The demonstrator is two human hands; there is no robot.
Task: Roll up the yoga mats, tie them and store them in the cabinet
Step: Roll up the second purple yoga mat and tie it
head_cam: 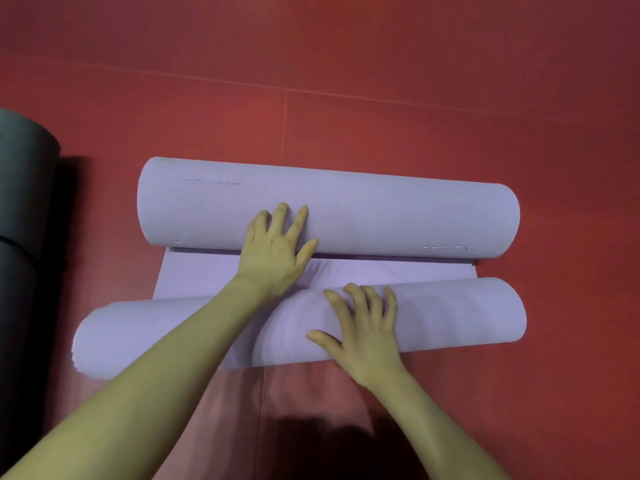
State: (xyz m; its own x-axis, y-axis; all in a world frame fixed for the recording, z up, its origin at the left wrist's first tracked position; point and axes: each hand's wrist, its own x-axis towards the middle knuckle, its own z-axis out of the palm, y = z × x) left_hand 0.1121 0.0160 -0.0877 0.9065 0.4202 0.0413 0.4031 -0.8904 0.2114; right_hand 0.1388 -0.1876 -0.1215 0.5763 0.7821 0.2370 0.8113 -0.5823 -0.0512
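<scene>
Bare forearms reach over red matte floor tiles (381, 64) with thin seams. Right hand (363, 336) lies flat, fingers spread, on the near roll of the lilac foam yoga mat (398, 216); left hand (277, 251) presses flat against the far roll (a short flat strip between). Dark grey rolled mats (24, 188) sit at the left edge; bare floor beyond.
</scene>
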